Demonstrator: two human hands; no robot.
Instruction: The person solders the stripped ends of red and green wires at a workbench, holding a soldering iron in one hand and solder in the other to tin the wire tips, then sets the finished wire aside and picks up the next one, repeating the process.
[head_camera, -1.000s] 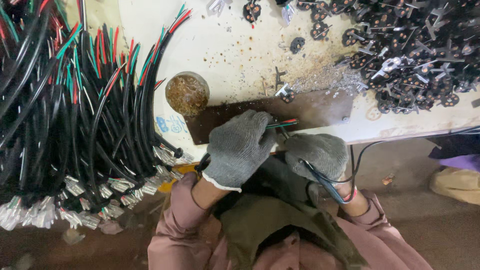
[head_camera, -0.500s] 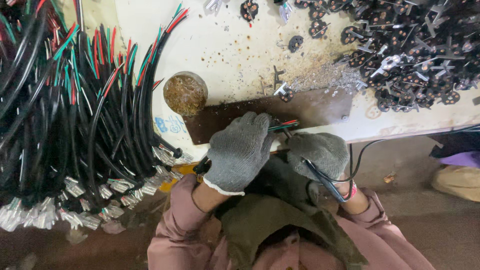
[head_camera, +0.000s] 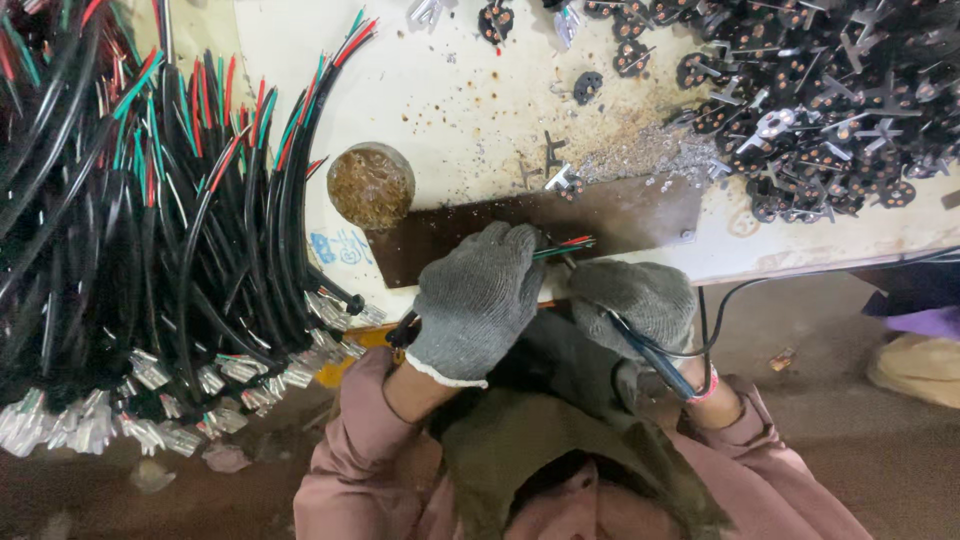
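Two gloved hands are seen nearest. A cable (head_camera: 560, 247) is gripped by the closed left hand (head_camera: 478, 300), its coloured wires pinned on the brown plate (head_camera: 640, 215), seemingly for steadiness; a pen-like tool (head_camera: 650, 352) is clasped in the right hand (head_camera: 632, 298). Farther off, black parts (head_camera: 830, 100) are heaped.

Grey knit gloves (head_camera: 480, 300), pink sleeves (head_camera: 350, 440)

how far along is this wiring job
Done: the cables in the pile at left show stripped coloured ends. In hand: the left hand holds one cable's coloured wires over the brown plate; the right hand holds a corded tool at them. Left: a heap of black parts waits.
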